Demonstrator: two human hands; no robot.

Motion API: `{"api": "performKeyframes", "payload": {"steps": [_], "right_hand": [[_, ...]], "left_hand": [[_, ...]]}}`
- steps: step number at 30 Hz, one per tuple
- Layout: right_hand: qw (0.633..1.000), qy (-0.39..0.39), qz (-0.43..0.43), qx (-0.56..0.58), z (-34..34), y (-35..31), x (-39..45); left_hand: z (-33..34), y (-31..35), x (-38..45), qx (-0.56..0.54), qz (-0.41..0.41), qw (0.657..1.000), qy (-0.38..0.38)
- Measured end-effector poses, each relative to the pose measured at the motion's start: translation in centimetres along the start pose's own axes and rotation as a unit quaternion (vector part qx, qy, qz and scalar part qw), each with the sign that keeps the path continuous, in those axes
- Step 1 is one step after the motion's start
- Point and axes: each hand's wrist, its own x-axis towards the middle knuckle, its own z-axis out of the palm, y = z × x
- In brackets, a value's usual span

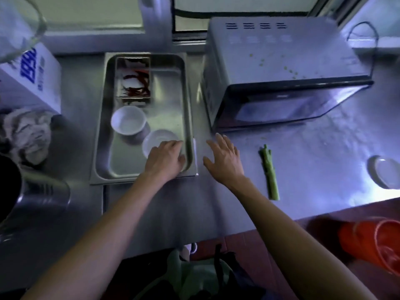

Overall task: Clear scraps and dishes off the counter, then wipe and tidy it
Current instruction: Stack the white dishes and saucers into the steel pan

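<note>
Steel counter [303, 169], mid-cleanup: the left hand [165, 158] appears to curl over a saucer [158, 139] inside the tray [190, 118] at centre frame, beside a bowl [128, 120]; the right hand [225, 158] hovers with fingers spread. A celery stalk [270, 172] and plate [384, 172] at right remain; wiping is not begun.

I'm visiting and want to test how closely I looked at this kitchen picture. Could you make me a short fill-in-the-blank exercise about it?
1. The two white bowls sit inside the metal ____.
2. The left hand rests on the tray's rim, while the right hand is spread ____ over the counter.
3. The green stalk lies on the counter in front of the ____.

Missing words: tray; open; microwave
</note>
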Motion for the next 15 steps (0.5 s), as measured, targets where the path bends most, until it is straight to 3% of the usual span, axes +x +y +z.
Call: {"api": "performKeyframes", "payload": {"steps": [15], "right_hand": [[0.971,0.053,0.222,0.073,-6.6,22.4,-21.9]], "left_hand": [[6.9,25.3,-4.4,0.087,0.164,0.982,-0.024]]}}
